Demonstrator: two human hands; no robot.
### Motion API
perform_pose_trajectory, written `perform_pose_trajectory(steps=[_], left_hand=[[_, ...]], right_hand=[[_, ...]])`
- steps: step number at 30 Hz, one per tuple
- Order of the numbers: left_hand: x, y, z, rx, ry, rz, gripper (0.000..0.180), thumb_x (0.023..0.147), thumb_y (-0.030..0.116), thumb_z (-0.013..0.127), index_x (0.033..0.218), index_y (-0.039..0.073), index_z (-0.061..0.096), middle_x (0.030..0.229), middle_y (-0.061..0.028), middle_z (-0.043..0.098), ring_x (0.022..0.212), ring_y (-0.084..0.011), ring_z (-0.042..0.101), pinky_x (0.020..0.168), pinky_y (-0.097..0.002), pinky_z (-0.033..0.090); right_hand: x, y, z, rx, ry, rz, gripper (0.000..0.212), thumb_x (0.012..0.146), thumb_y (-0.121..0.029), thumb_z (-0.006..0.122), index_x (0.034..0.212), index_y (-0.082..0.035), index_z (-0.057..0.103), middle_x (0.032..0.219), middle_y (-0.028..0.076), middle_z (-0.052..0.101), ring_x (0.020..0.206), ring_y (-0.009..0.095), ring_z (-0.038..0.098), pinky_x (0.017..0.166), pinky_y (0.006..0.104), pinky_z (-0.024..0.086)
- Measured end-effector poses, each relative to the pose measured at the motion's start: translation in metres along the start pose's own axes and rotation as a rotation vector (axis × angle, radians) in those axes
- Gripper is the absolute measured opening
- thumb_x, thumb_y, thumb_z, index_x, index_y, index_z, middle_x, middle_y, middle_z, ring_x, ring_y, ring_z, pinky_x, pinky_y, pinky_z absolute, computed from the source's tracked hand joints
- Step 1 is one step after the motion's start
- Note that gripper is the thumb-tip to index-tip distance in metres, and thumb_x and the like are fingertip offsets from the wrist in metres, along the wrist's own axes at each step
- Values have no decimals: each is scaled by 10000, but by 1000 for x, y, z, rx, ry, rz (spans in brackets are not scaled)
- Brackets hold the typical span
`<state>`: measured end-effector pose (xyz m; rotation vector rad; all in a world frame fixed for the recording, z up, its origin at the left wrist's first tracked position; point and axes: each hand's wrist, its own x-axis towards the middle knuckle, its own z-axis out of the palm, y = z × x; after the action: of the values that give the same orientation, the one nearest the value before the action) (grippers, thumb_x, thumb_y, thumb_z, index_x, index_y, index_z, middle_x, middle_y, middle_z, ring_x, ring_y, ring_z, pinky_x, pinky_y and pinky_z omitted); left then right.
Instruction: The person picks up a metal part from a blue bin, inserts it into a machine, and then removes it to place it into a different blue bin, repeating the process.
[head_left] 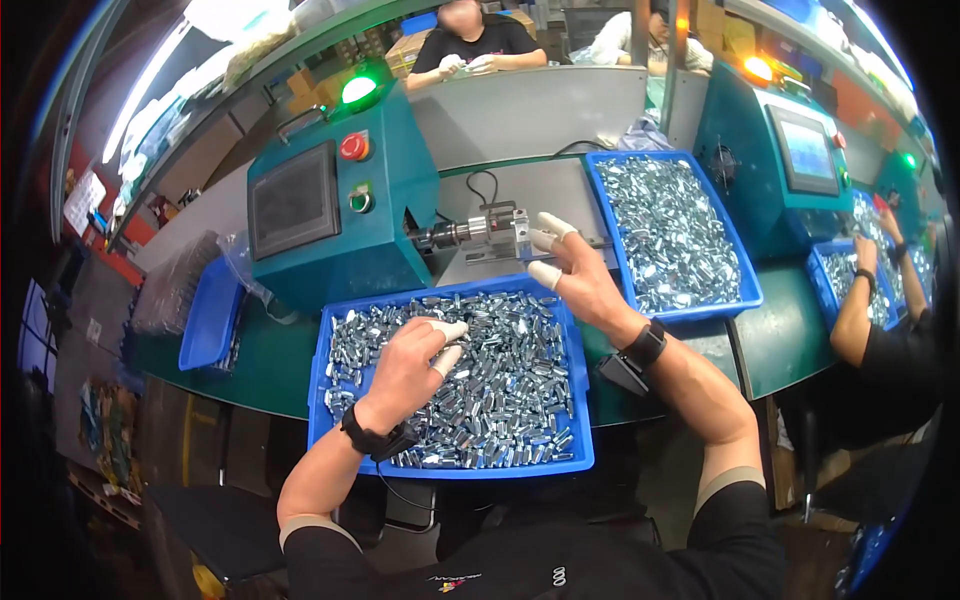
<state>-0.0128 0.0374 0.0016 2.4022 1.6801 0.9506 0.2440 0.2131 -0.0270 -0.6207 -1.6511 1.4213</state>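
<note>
My left hand (408, 368), with white finger cots on its fingertips, is over the near blue tray (316, 385) of small shiny metal parts (500, 400). Its fingers are drawn together against the parts; whatever is between them cannot be made out. My right hand (590, 288) also wears finger cots and reaches to the machine's metal fixture (508, 235). Thumb and fingers there are spread apart, and no part shows between them. Left of the fixture, a metal chuck (445, 235) sticks out of the teal machine (385, 190).
A second blue tray (752, 290) of metal parts stands on the right. The teal machine has a dark screen (293, 200), a red button (354, 146) and a green lamp (358, 90). Another teal machine (745, 130) and a co-worker's arm (858, 300) are at right; a person (480, 45) sits opposite.
</note>
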Motion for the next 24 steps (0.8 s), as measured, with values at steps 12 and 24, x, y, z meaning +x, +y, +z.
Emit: perform_pose_trajectory(steps=[12,24], left_hand=[[-13,1,-4,-220,-31,-53,306,923,55,812,1227,51,780,1098,-134,779,1081,-337,727,939,-422,590],[-10,4,-7,-253,-74,-70,320,901,59,839,1215,39,778,1078,-125,787,1096,-339,736,942,-430,593]], right_hand=[[19,1,16,178,7,176,660,1075,-185,670,1652,7,412,1556,188,618,1428,286,607,1123,376,531],[12,20,24,220,8,151,690,1053,-125,690,1667,-22,393,1574,178,615,1446,247,585,1123,360,518]])
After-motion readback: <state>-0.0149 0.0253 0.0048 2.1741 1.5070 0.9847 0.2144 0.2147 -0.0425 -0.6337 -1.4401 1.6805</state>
